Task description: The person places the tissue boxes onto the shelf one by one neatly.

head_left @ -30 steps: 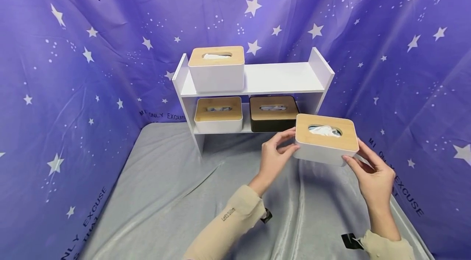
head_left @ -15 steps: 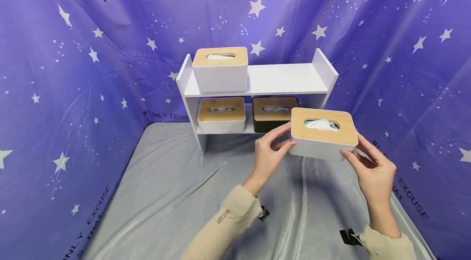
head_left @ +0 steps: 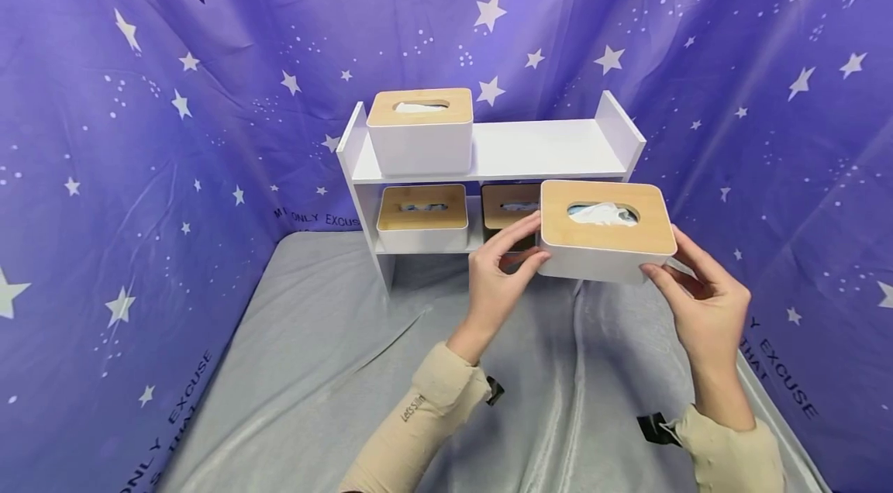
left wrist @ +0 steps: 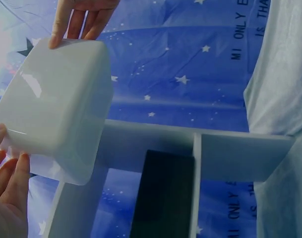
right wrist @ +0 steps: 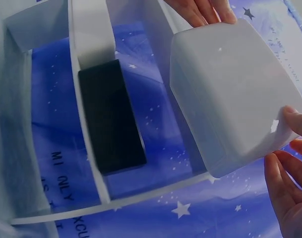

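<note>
A white tissue box with a wooden lid (head_left: 604,229) hangs in the air in front of the white shelf (head_left: 544,148), held at both ends. My left hand (head_left: 498,276) grips its left end, my right hand (head_left: 698,299) grips its right end. From below, the box's white underside (left wrist: 56,109) (right wrist: 230,94) fills both wrist views, with fingers (left wrist: 9,183) (right wrist: 289,183) at its edges. The shelf's top board is bare on its right half. The held box hides part of the black tissue box (head_left: 505,206) on the lower board.
A white tissue box (head_left: 421,129) stands on the shelf's top left. Another white one (head_left: 422,215) sits lower left, beside the black box (right wrist: 111,116). Grey cloth (head_left: 314,369) covers the table. Purple star-print fabric (head_left: 139,167) walls in three sides.
Both hands have lifted the tissue box up and slightly left, from table height to level with the lower board, now covering part of the black box.
</note>
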### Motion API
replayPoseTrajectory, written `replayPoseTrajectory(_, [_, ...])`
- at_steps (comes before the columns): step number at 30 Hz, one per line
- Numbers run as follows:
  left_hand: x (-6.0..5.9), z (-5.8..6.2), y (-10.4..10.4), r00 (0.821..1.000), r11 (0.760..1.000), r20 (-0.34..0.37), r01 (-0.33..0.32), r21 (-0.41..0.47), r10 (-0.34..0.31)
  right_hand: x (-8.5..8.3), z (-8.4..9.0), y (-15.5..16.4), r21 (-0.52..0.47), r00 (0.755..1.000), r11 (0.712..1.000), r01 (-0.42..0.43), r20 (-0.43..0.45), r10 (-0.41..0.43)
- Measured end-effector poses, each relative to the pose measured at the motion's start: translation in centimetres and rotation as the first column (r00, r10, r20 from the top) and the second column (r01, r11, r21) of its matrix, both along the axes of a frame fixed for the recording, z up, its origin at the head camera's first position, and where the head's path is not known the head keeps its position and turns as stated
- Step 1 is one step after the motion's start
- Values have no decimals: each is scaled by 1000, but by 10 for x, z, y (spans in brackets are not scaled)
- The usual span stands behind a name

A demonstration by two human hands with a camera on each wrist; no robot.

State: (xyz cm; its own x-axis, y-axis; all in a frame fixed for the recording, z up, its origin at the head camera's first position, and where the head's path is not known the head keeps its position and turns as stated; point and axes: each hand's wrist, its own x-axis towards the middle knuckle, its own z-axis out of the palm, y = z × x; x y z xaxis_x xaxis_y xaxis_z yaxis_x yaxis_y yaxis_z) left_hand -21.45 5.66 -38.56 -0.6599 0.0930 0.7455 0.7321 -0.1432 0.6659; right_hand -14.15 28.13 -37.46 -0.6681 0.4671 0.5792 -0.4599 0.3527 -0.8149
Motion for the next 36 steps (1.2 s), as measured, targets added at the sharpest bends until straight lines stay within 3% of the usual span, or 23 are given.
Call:
replayPoseTrajectory(8, [-3, 17, -7, 998, 999, -56, 2, 39, 0, -10, 18, -7, -70, 983, 990, -125, -144, 114])
replayPoseTrajectory(13, [-8, 31, -10, 997, 999, -76, -13, 44, 16, -18, 32, -11, -44, 975, 991, -128, -187, 118])
replayPoseTrajectory(15, [-10, 36, -10, 997, 999, -79, -19, 43, 23, -21, 37, -12, -8, 979, 995, -97, -184, 94])
replayPoseTrajectory(21, [-19, 51, -11, 995, 998, -83, -48, 38, 51, -34, 49, -16, -22, 983, 996, -84, -165, 79])
replayPoseTrajectory(28, [-28, 59, -13, 995, 995, -33, -97, -33, 96, -53, 55, -21, 21, 995, 1000, -4, -97, 6])
replayPoseTrajectory(36, [-38, 64, -15, 998, 995, 41, -47, -86, 51, -77, 62, -27, -2, 996, 1000, -18, -83, 18])
